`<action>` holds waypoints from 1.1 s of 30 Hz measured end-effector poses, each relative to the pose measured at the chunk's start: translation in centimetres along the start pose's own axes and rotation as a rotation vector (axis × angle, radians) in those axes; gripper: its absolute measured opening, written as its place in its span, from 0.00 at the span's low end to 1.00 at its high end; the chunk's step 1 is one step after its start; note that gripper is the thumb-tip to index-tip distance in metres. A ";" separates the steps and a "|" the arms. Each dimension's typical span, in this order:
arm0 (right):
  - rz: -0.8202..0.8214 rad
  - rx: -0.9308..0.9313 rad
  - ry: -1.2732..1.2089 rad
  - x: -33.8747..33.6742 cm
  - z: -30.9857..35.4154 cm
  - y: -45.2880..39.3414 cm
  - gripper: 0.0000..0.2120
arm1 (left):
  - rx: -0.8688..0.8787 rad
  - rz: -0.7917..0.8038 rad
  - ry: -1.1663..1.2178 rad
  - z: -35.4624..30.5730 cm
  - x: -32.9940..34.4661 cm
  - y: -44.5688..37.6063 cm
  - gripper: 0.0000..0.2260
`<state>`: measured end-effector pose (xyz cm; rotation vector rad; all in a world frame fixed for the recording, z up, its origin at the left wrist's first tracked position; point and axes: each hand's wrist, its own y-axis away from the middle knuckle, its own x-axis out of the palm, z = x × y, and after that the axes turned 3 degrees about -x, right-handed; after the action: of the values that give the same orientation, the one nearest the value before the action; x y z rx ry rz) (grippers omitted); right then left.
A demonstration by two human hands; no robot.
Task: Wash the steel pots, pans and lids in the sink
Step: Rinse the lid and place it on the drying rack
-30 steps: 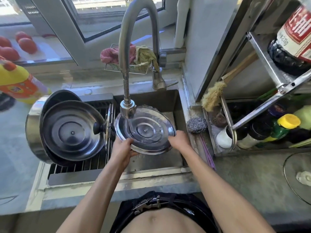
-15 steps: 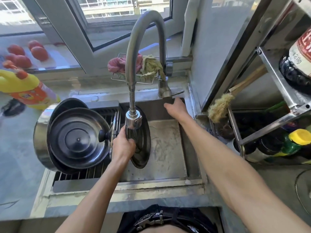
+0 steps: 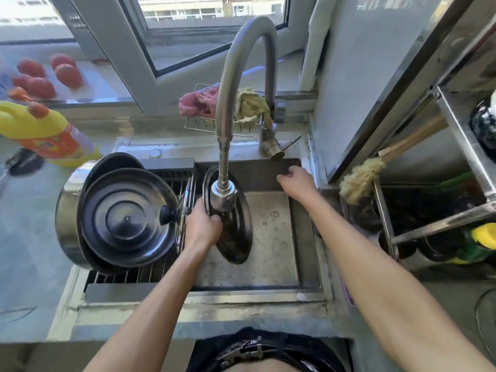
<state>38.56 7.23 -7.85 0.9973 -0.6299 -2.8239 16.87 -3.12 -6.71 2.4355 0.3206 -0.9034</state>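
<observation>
The chrome spray head of the tall arched steel tap [image 3: 223, 196] hides the upper middle of the round dark steel lid [image 3: 233, 232], which stands on edge in the steel sink basin [image 3: 271, 232]. The left hand [image 3: 202, 226] grips the lid's left rim, fingers curled around it. The right hand [image 3: 296, 181] hovers below the tap lever, fingers loosely bent, apparently empty. On the slatted drain rack [image 3: 128, 276], a large steel pot [image 3: 65, 213] lies tipped, holding a ridged steel lid [image 3: 126, 218].
</observation>
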 end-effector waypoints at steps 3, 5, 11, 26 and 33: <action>-0.008 0.010 -0.004 1.1 -2.0 2.3 0.22 | -0.068 -0.015 0.066 0.4 0.7 0.2 0.15; 0.004 -0.007 0.005 1.8 -2.9 3.4 0.21 | -0.054 0.005 -0.034 0.5 1.3 0.6 0.14; 0.016 -0.048 0.052 2.8 -4.2 5.8 0.20 | -0.042 0.013 0.003 1.4 1.4 1.3 0.13; 0.029 -0.070 0.108 4.7 -5.6 12.2 0.15 | 0.123 0.017 0.011 0.7 -3.7 5.2 0.06; 0.063 -0.117 0.030 7.8 -2.2 15.3 0.12 | 0.266 -0.118 0.028 -1.3 -11.2 6.1 0.03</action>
<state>32.89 -9.09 -7.77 0.9798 -0.4788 -2.7496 11.50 -8.00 3.89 2.6974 0.3785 -1.0199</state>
